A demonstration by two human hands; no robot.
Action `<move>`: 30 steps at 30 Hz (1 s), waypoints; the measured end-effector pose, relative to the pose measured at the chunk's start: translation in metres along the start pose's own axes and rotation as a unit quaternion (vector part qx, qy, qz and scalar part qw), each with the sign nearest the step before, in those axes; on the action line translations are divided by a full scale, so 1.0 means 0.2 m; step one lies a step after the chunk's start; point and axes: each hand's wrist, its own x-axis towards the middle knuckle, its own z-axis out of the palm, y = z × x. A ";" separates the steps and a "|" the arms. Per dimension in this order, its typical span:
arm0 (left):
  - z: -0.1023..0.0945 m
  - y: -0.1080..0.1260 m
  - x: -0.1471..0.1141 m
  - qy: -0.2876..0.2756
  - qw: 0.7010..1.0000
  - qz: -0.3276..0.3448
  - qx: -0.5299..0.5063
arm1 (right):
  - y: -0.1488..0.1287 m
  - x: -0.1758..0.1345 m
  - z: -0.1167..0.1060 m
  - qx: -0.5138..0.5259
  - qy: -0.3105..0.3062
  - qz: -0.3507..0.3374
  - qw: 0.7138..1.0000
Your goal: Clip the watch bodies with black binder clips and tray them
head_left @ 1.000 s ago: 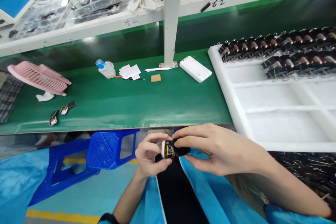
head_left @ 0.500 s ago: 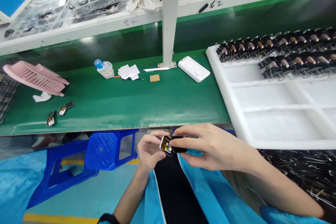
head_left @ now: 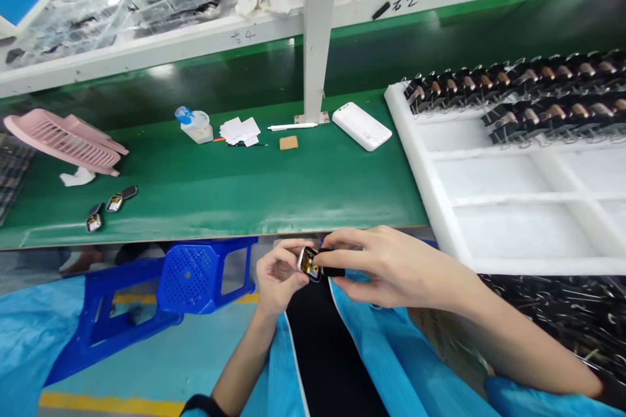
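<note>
My left hand (head_left: 280, 273) grips an opened smartwatch case (head_left: 305, 262) by its silver edge, just past the table's front edge. Gold and yellow inner parts show inside the case. My right hand (head_left: 376, 265) holds the watch's black screen (head_left: 333, 270) beside the case, between thumb and fingers. Its index finger reaches over to the open interior. Whether a cable joins screen and case is hidden by the fingers. Two more opened watches, one silver (head_left: 115, 202) and another (head_left: 94, 217) nearer the edge, lie on the table at the left.
On the green table (head_left: 274, 192) are a pink fan (head_left: 68, 142), a blue-capped bottle (head_left: 196, 126), white paper pieces (head_left: 240, 131), a white pen (head_left: 293, 126), a tan pad (head_left: 288, 143) and a white power bank (head_left: 362, 126). A white foam tray (head_left: 424, 189) holds clipped watches. Below stands a blue stool (head_left: 188, 279).
My right index finger has shifted slightly left, further over the case's interior. Both hands keep their hold on the watch parts.
</note>
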 end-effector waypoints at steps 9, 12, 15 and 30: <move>0.00 0.00 0.02 0.004 1.000 0.026 -0.008 | 0.02 -0.02 0.04 0.048 0.068 0.004 0.997; -0.01 0.02 0.02 -0.001 0.999 0.036 0.006 | 0.03 -0.02 0.05 0.065 0.087 0.005 0.994; -0.01 0.04 0.03 -0.016 0.998 0.049 0.020 | 0.04 -0.02 0.05 0.067 0.098 -0.004 0.993; -0.03 0.04 0.04 -0.042 0.987 0.111 0.112 | 0.01 -0.01 0.03 -0.083 0.136 -0.071 0.985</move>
